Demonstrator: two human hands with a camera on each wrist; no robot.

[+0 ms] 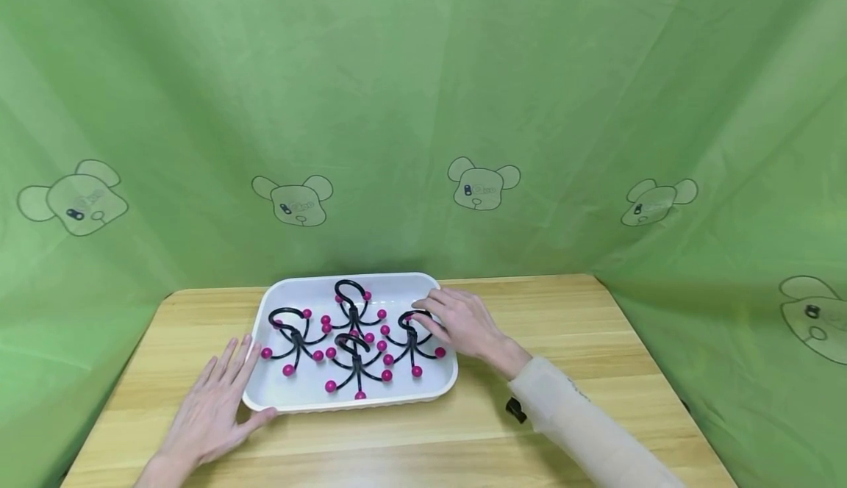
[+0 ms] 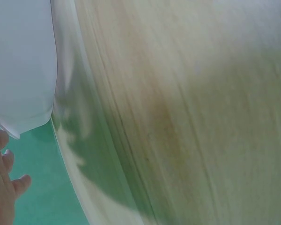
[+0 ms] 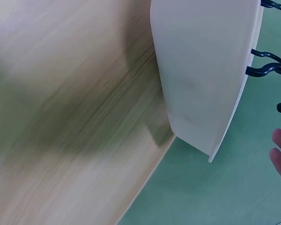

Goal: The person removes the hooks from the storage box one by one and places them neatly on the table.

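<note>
Several scalp massagers stand in a white tray [image 1: 311, 402], each with a black looped handle, curved black legs and pink ball tips. At the tray's right side, my right hand [image 1: 463, 320] pinches the looped handle of the right massager [image 1: 412, 342] between thumb and fingers. Its legs rest among the others. My left hand [image 1: 210, 411] lies with straight, spread fingers at the tray's left side, thumb at the front corner. Around the middle are the front massager [image 1: 357, 363], the back massager [image 1: 354, 314] and the left massager [image 1: 296, 339].
The tray stands on a wooden table [image 1: 562, 326], near its back edge. Behind and on both sides hangs a green curtain [image 1: 397, 106] with printed bear heads. A small black object [image 1: 515, 409] shows by the right sleeve [image 1: 569, 407].
</note>
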